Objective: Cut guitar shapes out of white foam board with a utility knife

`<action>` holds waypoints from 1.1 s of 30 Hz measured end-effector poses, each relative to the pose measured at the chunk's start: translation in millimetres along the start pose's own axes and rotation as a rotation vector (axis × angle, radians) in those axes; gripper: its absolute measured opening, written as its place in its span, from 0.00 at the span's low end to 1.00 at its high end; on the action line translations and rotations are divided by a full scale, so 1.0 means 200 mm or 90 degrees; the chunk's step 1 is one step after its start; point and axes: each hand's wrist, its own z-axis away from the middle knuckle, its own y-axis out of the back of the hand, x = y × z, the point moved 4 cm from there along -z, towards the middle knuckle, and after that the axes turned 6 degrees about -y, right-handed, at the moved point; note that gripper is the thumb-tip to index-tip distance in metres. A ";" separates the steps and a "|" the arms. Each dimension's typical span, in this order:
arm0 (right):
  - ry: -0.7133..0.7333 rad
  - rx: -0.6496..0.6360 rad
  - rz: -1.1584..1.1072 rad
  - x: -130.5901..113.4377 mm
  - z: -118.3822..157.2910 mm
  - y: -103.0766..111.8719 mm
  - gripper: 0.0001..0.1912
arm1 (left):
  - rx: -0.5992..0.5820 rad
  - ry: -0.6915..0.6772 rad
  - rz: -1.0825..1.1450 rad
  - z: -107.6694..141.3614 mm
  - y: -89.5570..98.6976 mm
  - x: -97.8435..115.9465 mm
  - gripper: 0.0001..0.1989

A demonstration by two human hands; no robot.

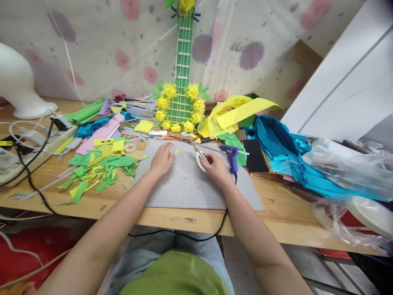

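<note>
Two bare hands at a smooth grey gridded mat (184, 194) on a wood-grain table (270, 194). Right hand (214, 167) grips scissors (198, 150), metal blades pointing far-left, white looped handle. Left hand (161, 159) lies low over the mat's left part, fingers together, lightly bent; cannot tell whether it pinches anything. Small yellow scrap (176, 152) just right of its fingertips.

Left: thin, curled green and yellow paper scraps (106, 164), heaped loosely. Far centre: green guitar-shaped piece (183, 61), taut pale strings, ruffled yellow flowers (192, 91) around its body. Right: blue plastic glue gun (232, 157); its black cord (222, 224) passes beneath the right forearm. Farther right: crumpled blue paper (273, 135), clear wrinkled plastic bag (344, 164).
</note>
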 end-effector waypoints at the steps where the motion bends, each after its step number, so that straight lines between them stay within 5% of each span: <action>1: -0.016 0.019 0.013 0.01 0.00 -0.01 0.15 | -0.062 -0.030 -0.023 -0.01 -0.03 0.03 0.23; 5: -0.033 0.025 0.054 0.01 0.00 -0.04 0.13 | -0.277 -0.075 -0.094 -0.01 -0.14 0.09 0.25; 8: -0.044 0.024 0.058 0.00 0.01 -0.05 0.12 | -0.300 -0.063 -0.122 0.01 -0.12 0.01 0.25; 15: -0.093 0.031 0.100 0.00 0.02 -0.02 0.13 | -0.170 0.029 -0.126 0.18 0.19 -0.61 0.24; 18: -0.108 0.047 0.091 -0.01 0.02 -0.01 0.14 | -0.142 0.069 -0.145 0.24 0.31 -0.75 0.23; 20: -0.116 0.060 0.066 -0.02 0.02 -0.01 0.14 | -0.140 0.054 -0.152 0.22 0.34 -0.68 0.20; 22: -0.130 0.073 0.034 -0.02 0.02 -0.02 0.14 | -0.155 -0.007 -0.165 0.17 0.29 -0.47 0.20; 27: -0.142 0.110 -0.008 0.02 0.02 -0.03 0.16 | -0.236 -0.143 -0.082 0.05 -0.05 0.30 0.24; 29: -0.155 0.121 -0.012 0.05 0.01 -0.03 0.16 | -0.276 -0.152 -0.060 0.06 -0.19 0.51 0.28; 31: -0.177 0.134 -0.011 0.07 0.01 -0.01 0.16 | -0.311 -0.167 -0.059 0.09 -0.27 0.59 0.28; 33: -0.187 0.137 -0.010 0.08 0.01 0.00 0.16 | -0.307 -0.173 -0.072 0.11 -0.28 0.54 0.26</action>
